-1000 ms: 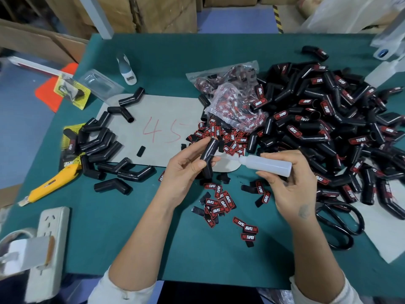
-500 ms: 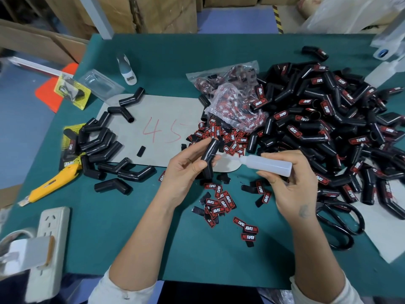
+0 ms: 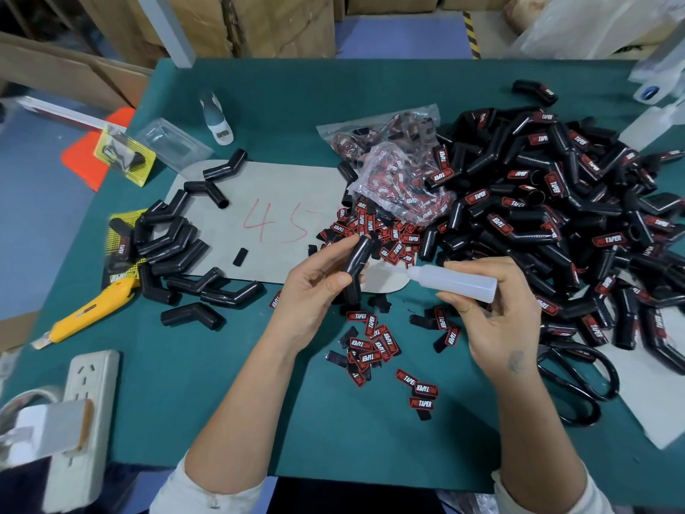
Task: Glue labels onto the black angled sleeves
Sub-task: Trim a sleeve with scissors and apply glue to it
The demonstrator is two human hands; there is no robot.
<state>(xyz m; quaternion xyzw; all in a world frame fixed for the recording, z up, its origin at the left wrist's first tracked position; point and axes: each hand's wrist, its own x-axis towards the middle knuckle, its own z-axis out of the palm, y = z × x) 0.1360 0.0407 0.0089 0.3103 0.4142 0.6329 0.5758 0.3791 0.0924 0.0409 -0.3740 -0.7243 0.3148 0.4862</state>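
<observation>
My left hand (image 3: 315, 287) grips a black angled sleeve (image 3: 356, 263) upright over the table's middle. My right hand (image 3: 496, 317) holds a small white glue bottle (image 3: 456, 281) level, its nozzle pointing left and ending just right of the sleeve. Loose red-and-black labels (image 3: 374, 343) lie scattered on the green table below my hands, with more of them (image 3: 374, 231) just beyond the sleeve. A big heap of labelled sleeves (image 3: 556, 217) fills the right side. Unlabelled sleeves (image 3: 174, 246) lie in a group at the left.
Clear bags of labels (image 3: 396, 176) rest beyond the hands on a grey card marked 45 (image 3: 281, 202). Black scissors (image 3: 578, 383) lie at the right, a yellow utility knife (image 3: 89, 313) and a white power strip (image 3: 79, 421) at the left. A small white bottle (image 3: 218, 120) lies farther back.
</observation>
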